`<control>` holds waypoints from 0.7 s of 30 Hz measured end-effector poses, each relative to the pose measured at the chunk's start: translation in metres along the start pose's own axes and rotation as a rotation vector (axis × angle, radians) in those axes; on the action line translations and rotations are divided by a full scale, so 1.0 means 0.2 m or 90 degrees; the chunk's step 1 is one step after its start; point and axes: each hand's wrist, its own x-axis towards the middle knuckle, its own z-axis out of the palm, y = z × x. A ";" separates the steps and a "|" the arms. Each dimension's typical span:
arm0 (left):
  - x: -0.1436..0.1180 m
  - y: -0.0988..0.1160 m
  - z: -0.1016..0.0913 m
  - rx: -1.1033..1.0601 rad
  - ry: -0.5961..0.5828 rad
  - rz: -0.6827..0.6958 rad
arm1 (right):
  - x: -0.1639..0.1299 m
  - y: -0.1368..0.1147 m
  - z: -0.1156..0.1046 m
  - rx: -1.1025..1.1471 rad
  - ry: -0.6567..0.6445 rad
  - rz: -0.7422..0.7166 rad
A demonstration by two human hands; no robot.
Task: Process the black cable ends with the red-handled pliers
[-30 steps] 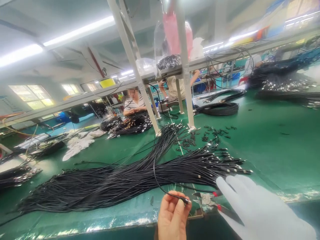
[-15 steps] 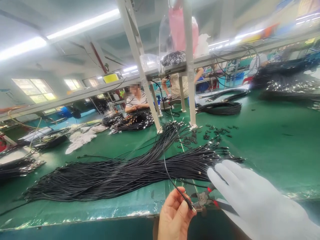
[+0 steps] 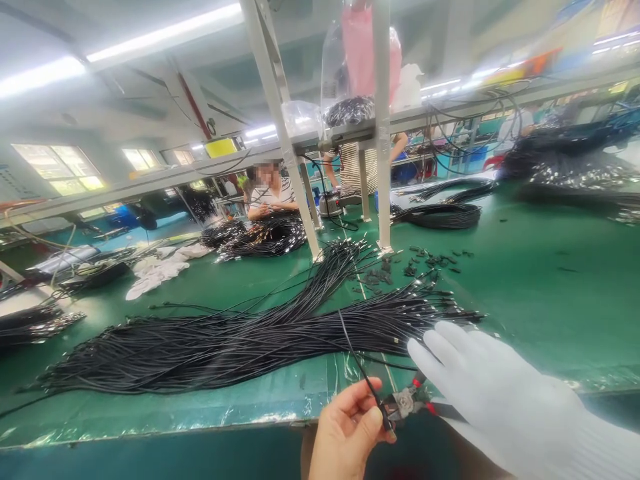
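Note:
My bare left hand (image 3: 345, 433) pinches the end of one thin black cable (image 3: 361, 370) at the near edge of the green bench (image 3: 540, 287). My right hand (image 3: 495, 400), in a white glove, grips small cutting pliers (image 3: 407, 401) with red-marked handles, their jaws touching the cable tip beside my left thumb. The cable rises from a long, wide bundle of black cables (image 3: 240, 347) lying across the bench just beyond my hands, its metal-tipped ends pointing right.
Small black cut pieces (image 3: 395, 270) are scattered behind the bundle. White frame posts (image 3: 383, 127) stand mid-bench. Coiled cables (image 3: 440, 215) lie farther back, white cloth (image 3: 160, 270) to the left. A seated person (image 3: 270, 193) works across the bench; another stands behind.
My left hand has drawn the cable end down toward the bench edge. My gloved right hand has brought the pliers left until the jaws meet the cable tip.

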 end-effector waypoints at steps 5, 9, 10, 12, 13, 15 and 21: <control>-0.02 0.02 0.01 -0.007 0.021 0.008 | 0.02 0.00 -0.01 -0.002 -0.001 -0.011; -0.01 0.02 0.00 0.007 0.007 -0.006 | 0.03 0.01 0.00 -0.020 -0.027 -0.024; -0.01 0.02 -0.01 0.009 0.002 -0.009 | 0.03 0.02 0.01 -0.026 -0.039 -0.030; -0.01 0.01 -0.02 0.009 -0.005 -0.008 | 0.03 0.02 0.01 -0.041 -0.055 -0.038; 0.00 0.01 -0.03 0.009 -0.008 -0.006 | 0.03 0.02 0.01 -0.044 -0.061 -0.043; 0.00 0.00 -0.04 0.011 -0.011 -0.004 | 0.02 0.02 0.01 -0.046 -0.065 -0.049; 0.00 0.01 -0.04 0.031 -0.012 -0.003 | 0.00 0.01 0.02 -0.045 -0.065 -0.067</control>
